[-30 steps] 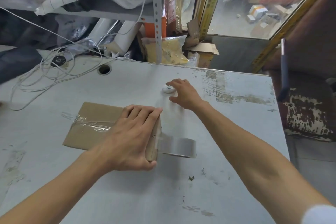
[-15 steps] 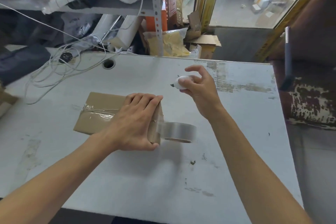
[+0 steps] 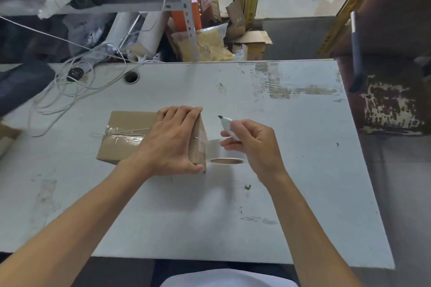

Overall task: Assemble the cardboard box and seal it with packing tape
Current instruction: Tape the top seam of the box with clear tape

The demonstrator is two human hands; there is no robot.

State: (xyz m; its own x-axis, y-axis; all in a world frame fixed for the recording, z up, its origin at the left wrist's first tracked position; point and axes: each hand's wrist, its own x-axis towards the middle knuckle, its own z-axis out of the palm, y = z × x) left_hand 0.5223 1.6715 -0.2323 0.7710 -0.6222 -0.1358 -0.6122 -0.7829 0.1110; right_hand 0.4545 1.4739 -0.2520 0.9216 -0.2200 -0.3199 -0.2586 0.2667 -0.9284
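Step in hand, as judged: cutting the tape free of the roll after a strip had been laid over the box.

The flat brown cardboard box [image 3: 130, 133] lay on the scuffed pale grey desk [image 3: 233, 205], left of centre. A band of clear packing tape [image 3: 123, 138] ran across its top, wrinkled toward the left edge, and carried on down the right end face.

Left hand [image 3: 172, 142]: spread flat, palm down, over the right end of the box, fingers together and reaching the far edge, thumb wrapped down at the near right corner. It gripped nothing; it pressed the box to the desk.

The clear roll of packing tape [image 3: 227, 155] lay on its side just beside the box's right end, its cardboard core showing. A short stretch of tape joined roll to box.

Right hand [image 3: 253, 144]: closed around a small white utility knife [image 3: 227, 124], dark blade tip out and pointing up and away. The knife was above the joining stretch, not touching it as far as could be told.

Next move, judged: bring the blade down onto the taut stretch between box and roll, close to the box face, while the left hand kept the box steady. Then press the loose end flat against the cardboard.
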